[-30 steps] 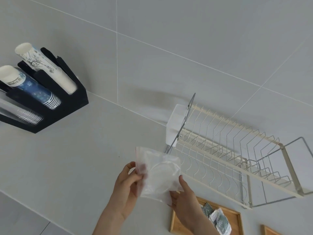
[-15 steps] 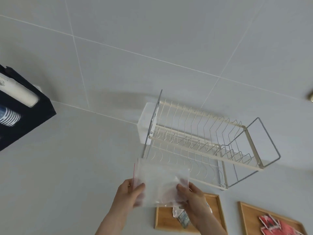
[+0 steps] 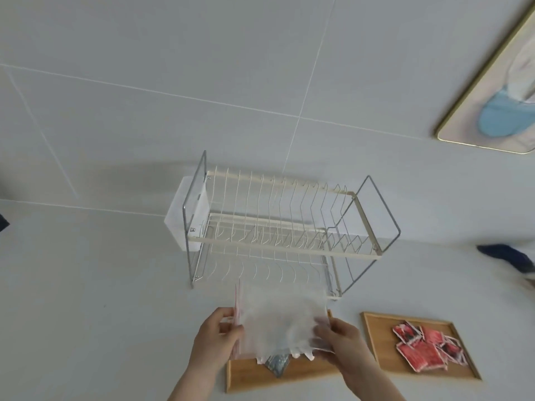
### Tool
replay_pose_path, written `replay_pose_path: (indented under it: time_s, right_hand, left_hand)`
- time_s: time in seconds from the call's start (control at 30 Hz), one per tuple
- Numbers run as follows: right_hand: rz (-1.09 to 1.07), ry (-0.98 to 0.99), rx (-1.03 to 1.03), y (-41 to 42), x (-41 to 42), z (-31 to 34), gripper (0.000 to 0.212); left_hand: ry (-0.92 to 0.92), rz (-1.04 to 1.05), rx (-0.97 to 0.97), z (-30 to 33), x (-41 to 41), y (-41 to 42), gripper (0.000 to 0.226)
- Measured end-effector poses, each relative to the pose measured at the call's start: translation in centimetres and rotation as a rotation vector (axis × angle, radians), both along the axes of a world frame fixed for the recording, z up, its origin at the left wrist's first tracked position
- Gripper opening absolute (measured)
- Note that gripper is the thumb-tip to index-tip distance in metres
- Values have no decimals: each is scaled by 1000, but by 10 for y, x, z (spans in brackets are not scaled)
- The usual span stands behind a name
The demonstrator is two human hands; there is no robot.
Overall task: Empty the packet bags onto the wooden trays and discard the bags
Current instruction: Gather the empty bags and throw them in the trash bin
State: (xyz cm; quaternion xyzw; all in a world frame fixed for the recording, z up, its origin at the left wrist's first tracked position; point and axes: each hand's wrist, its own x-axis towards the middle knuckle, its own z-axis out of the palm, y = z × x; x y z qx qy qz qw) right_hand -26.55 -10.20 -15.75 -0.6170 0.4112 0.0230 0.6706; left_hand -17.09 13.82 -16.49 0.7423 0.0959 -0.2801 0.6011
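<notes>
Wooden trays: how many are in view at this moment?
2. One wooden tray lies under the clear plastic bag held by both hands, partly hidden by it; the other wooden tray lies to its right and holds red packets.

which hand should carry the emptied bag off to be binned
Left, probably. The left hand pinches the clear bag at its red-striped edge, clear of the wooden tray. The right hand holds the corner over the tray and grey packet.
</notes>
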Motion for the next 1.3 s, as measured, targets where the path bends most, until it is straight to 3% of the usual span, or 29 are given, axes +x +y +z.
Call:
replay_pose_path:
  time_s: [0.3, 0.43, 0.57, 0.97, 1.3]
  right_hand:
    - [-163, 23, -159, -70, -59, -1, 13]
    - [-263, 2, -200, -122, -102, 3, 15]
    - [-371, -20, -229, -187, -157, 7, 20]
    - [-770, 8, -214, -361, -373, 2, 18]
    - [-1135, 146, -130, -399, -542, -34, 16]
  left_hand:
    - [-123, -10, 126, 10, -30, -85, 22]
    - [-203, -76, 152, 12, -59, -148, 31]
    - [-295, -165, 187, 19, -99, -226, 23]
    - [-432, -580, 181, 26, -258, -470, 12]
    - [-435, -947, 197, -9, -404, -592, 12]
